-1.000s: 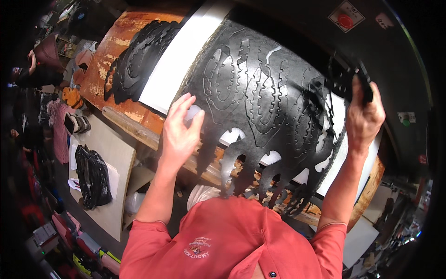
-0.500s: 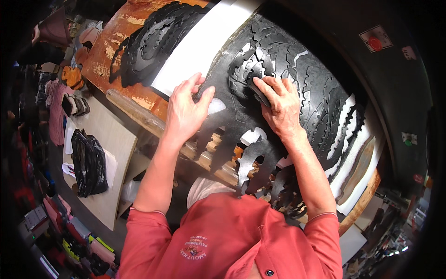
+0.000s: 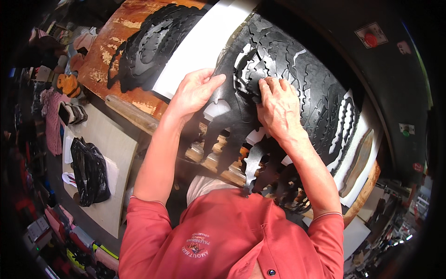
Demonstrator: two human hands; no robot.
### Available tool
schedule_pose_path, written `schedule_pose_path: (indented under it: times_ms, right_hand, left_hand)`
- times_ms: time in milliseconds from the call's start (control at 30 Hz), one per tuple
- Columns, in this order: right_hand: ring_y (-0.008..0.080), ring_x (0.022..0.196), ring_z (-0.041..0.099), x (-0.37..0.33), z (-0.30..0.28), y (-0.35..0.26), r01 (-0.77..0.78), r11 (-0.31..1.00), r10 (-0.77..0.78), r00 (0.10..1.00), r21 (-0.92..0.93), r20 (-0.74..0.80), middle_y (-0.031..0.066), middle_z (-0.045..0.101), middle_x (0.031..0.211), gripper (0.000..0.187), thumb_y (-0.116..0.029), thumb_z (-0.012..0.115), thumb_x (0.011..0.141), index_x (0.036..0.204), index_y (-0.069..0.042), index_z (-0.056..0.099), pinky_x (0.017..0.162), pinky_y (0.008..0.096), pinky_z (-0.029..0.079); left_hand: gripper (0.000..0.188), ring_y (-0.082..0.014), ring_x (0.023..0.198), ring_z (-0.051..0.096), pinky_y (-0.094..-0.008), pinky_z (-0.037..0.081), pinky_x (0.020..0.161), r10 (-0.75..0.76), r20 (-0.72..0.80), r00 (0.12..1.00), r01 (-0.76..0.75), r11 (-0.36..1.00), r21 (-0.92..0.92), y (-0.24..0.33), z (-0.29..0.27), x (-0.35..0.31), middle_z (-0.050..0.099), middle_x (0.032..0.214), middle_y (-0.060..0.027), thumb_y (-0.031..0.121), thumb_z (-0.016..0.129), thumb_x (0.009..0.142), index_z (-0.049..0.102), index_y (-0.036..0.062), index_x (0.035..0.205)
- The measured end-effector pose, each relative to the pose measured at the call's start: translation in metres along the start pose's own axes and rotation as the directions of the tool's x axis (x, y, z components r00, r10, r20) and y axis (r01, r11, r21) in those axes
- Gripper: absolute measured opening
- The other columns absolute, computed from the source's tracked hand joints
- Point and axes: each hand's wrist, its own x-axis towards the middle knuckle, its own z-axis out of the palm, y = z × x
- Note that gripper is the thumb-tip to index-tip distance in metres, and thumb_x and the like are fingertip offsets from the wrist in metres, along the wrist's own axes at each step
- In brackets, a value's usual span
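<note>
A black leather-like sheet point(image 3: 274, 42), cut through with toothed outlines, lies over the work surface. Its ragged strips point(image 3: 227, 135) hang over the near edge toward my shirt. At the sheet's left edge, my left hand point(image 3: 197, 90) pinches the material between thumb and fingers. My right hand point(image 3: 281, 104) rests on the middle of the sheet, fingers curled over a dark cut piece point(image 3: 253, 83); its thumb is mostly hidden. White shows through the gaps around the cut shapes.
On the worn orange-brown board point(image 3: 100, 60) at the left lies a pile of black cut pieces point(image 3: 148, 46). A white board point(image 3: 190, 42) separates it from the sheet. A long brown slab point(image 3: 357, 162) lies at right. Below left, a side table point(image 3: 107, 214) holds a black plastic bag point(image 3: 88, 172).
My left hand has moved up and right and closed on the sheet's edge. My right hand has shifted slightly down, its fingers more curled. The hanging strips have swung a little.
</note>
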Motion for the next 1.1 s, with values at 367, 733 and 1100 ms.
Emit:
schedule_pose_path:
  times_ms: [367,733,1100]
  right_hand:
    - [0.0395,0.089,0.065,-0.005,-0.004,-0.005,0.086,0.977,-0.053,0.985,0.195,-0.167,0.0162,0.065,0.094,0.026,-0.01,0.076,0.085,0.109,-0.001,0.07,0.081,0.0501,0.053]
    - [0.0406,0.092,0.063,0.001,0.005,-0.022,0.101,0.984,-0.088,0.992,0.146,-0.091,0.0212,0.067,0.096,0.028,-0.015,0.074,0.094,0.113,0.005,0.071,0.084,0.0489,0.051]
    - [0.0474,0.098,0.067,0.012,-0.006,-0.027,-0.164,0.948,0.148,0.986,0.272,0.076,0.0277,0.072,0.102,0.036,-0.03,0.071,0.1,0.113,0.004,0.07,0.087,0.0526,0.052]
  left_hand:
    - [0.049,-0.016,0.107,0.068,-0.0324,0.055,0.094,0.026,0.066,0.997,-0.024,0.999,-0.043,-0.02,-0.01,0.023,0.074,0.12,-0.0118,0.029,0.071,0.1,0.066,-0.0092,0.131]
    - [0.021,-0.0085,0.089,0.06,-0.0288,0.051,0.078,0.07,0.037,0.997,-0.065,0.99,-0.124,-0.024,0.005,0.035,0.071,0.097,-0.0002,0.013,0.067,0.097,0.074,-0.0016,0.111]
    - [0.032,-0.0139,0.103,0.064,-0.0302,0.053,0.088,0.106,0.075,0.992,-0.088,0.974,-0.209,-0.026,0.012,0.036,0.073,0.112,-0.007,0.012,0.066,0.097,0.068,-0.0014,0.125]
